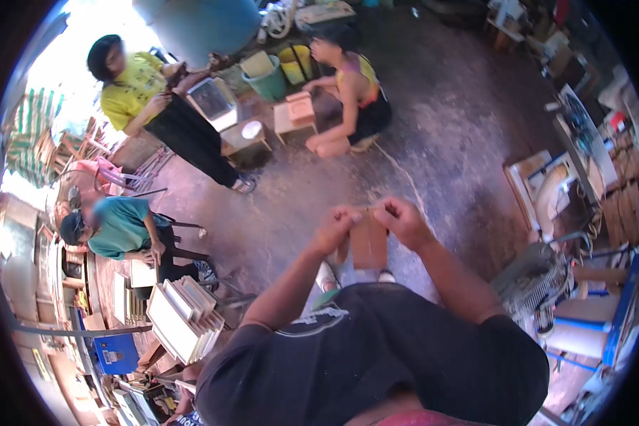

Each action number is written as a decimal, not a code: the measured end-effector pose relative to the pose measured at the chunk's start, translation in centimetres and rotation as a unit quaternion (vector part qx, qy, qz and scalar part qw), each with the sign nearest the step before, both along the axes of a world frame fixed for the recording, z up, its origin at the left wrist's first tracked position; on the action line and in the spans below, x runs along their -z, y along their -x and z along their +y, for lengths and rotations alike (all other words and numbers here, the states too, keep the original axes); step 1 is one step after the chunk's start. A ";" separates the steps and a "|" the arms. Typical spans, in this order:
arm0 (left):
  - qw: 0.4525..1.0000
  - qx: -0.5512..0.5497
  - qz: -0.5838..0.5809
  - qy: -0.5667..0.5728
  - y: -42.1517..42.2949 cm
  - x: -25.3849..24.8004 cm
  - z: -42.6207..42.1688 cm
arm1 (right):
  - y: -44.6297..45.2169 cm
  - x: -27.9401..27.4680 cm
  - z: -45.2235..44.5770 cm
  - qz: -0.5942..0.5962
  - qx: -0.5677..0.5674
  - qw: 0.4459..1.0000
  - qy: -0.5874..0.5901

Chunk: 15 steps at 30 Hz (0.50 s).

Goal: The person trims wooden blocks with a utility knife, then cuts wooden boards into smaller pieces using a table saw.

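Observation:
In front of my chest, my left hand [341, 228] and my right hand [405, 221] are raised close together, fingers closed in pinches. Between them hangs a brown rectangular piece [369, 241] that looks like cardboard, with a pale line down its middle. My left fingers grip its upper left corner and my right fingers its upper right. A narrow brown strip or flap shows below my left hand. Whether the piece is a flat sheet or a box, I cannot tell.
Two people in yellow tops [131, 89] are ahead, one standing, one squatting by low stools [295, 128] and buckets [266, 79]. A person in teal [124, 231] sits at left near stacked frames [184, 312]. A metal machine [536, 280] stands close at right.

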State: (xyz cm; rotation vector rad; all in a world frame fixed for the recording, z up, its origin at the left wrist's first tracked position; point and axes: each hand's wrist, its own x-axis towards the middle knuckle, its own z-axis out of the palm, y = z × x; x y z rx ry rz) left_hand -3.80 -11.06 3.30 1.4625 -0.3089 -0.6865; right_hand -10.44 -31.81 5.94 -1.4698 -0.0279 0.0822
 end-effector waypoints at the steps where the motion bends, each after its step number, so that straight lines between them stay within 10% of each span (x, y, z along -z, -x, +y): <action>1: 1.000 -0.016 -0.002 0.011 1.0 -1.3 -1.3 | 0.5 -0.3 -1.0 -0.007 0.004 1.000 0.002; 7: 0.995 0.056 0.011 0.085 4.3 -4.7 -6.3 | 3.2 0.1 -4.8 -0.174 0.065 0.980 0.067; 8: 0.995 0.066 -0.030 0.068 4.6 -4.8 -6.7 | 4.7 -2.6 -5.6 0.017 0.008 1.000 -0.015; 9: 0.988 0.129 -0.074 0.044 4.2 -5.1 -6.9 | 4.8 -0.9 -5.9 -0.113 0.044 0.990 0.077; 15: 0.983 0.160 -0.085 -0.041 6.0 -3.8 -9.1 | 9.2 -0.5 -7.9 -0.051 0.027 0.998 0.005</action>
